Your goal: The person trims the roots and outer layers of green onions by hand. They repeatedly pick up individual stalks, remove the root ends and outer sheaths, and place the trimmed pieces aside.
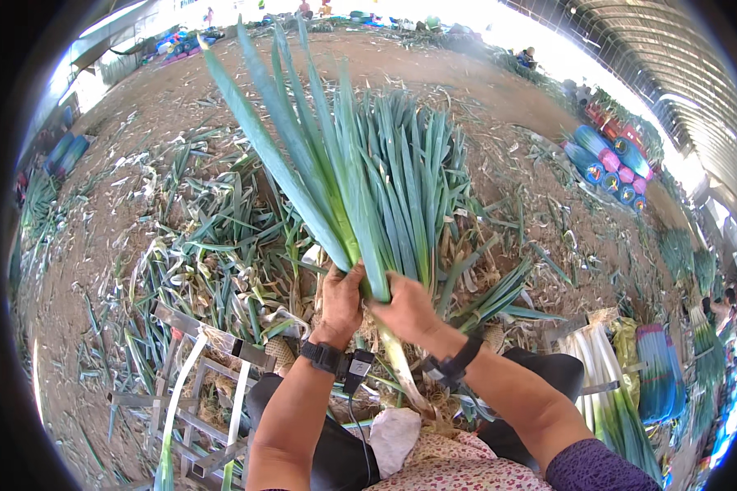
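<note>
A large green onion [344,221] stands tilted in front of me, its broad leaves fanned up and away and its white stalk [397,360] running down to the roots near my lap. My left hand [342,303] is closed around it where the leaves meet the stalk. Just to the right, my right hand [405,309], slightly blurred, grips one of its green leaves low down. Behind lies a thick pile of green onions [413,180] with leaves pointing away. Both wrists wear black bands.
Leaf scraps [221,245] litter the dirt floor. A metal rack [192,401] with a few stalks stands at left; trimmed green onions [610,376] lie on another at right. Wrapped bundles [610,168] are stacked at the far right. A whitish lump [395,438] rests by my lap.
</note>
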The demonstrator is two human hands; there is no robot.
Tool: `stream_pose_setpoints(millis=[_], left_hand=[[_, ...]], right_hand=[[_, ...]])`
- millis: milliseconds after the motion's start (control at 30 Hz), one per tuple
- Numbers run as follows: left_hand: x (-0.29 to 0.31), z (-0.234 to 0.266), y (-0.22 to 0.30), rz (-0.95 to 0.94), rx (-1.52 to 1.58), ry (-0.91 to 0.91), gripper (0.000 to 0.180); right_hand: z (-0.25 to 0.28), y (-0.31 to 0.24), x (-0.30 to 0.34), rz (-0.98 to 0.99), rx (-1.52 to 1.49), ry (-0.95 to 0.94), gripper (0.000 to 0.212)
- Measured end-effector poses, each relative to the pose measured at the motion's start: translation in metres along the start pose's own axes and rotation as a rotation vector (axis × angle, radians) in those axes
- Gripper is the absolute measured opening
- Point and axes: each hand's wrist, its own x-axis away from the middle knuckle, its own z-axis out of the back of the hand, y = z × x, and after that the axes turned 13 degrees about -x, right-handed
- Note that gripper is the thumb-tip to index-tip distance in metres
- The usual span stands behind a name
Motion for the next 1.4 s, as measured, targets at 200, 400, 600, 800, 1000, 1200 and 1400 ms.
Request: stream_pose_setpoints(millis=[200, 400, 600, 800, 1000, 1200, 1400], left_hand=[[-0.012, 0.025, 0.035, -0.136, -0.075, 0.110, 0.023], [0.000, 0.017, 0.052, -0.126, 0.069, -0.001, 0.028], [-0.004, 0.021, 0.045, -0.090, 0.013, -0.083, 0.049], [-0.001, 0.005, 0.029, 0.035, 0.263, -0.321, 0.054], [-0.001, 0.002, 0.029, 0.063, 0.257, -0.358, 0.033], [-0.002, 0.000, 0.022, -0.001, 0.166, -0.216, 0.020], [-0.004, 0.003, 0.021, 0.004, 0.105, -0.213, 0.023]], right_hand=[[-0.001, 0.078, 0.093, -0.291, 0.063, -0.166, 0.031], [0.051, 0.215, 0.230, -0.677, 0.654, -0.851, 0.036], [0.031, 0.129, 0.117, -0.421, 0.138, -0.369, 0.055], [-0.003, 0.034, 0.020, -0.127, -0.417, -0.040, 0.043], [-0.010, 0.026, 0.018, 0.200, -0.051, 0.148, 0.034], [-0.016, 0.039, 0.029, 0.310, 0.009, 0.175, 0.035], [-0.010, 0.025, 0.029, 0.171, -0.139, 0.144, 0.020]])
